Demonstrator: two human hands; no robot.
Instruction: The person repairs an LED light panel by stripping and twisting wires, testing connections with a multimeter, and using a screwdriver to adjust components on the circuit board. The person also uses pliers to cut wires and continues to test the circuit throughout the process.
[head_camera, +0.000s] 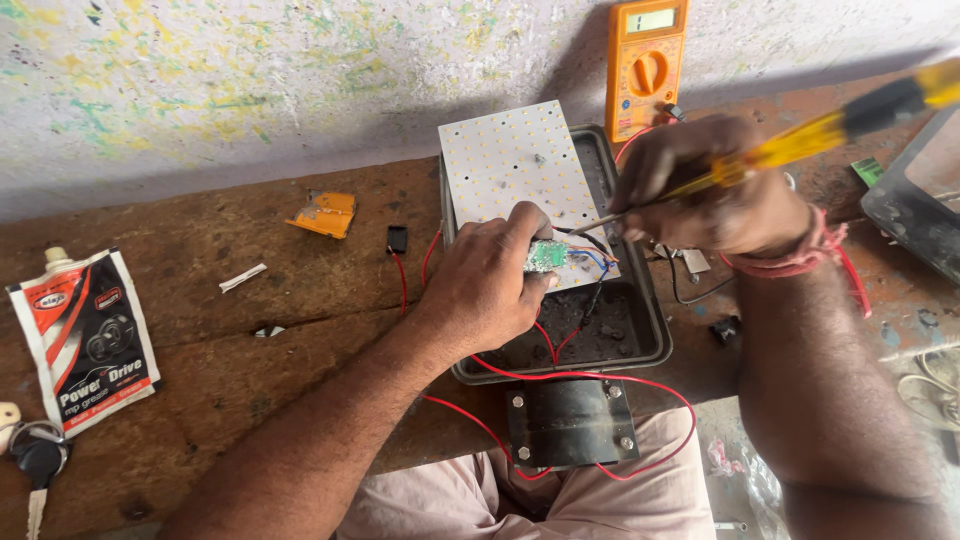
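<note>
worn brown wooden bench (300, 300), stained and scuffed, set against a paint-flecked wall. dark metal lamp housing (640, 345) right under the gripping hands, overhanging the near edge. orange multimeter (645, 65) beyond the grip, propped at the wall. small black switch (397, 239) on a red wire (403, 285) just left of the grip. orange plastic scrap (324, 213) further left; white paper sliver (243, 277) past that. red-black-white grease pouch (88, 340) well left of the grip, key bunch (36, 460) below it at the near corner. dark tray edge (915, 205) right of the grip.
</note>
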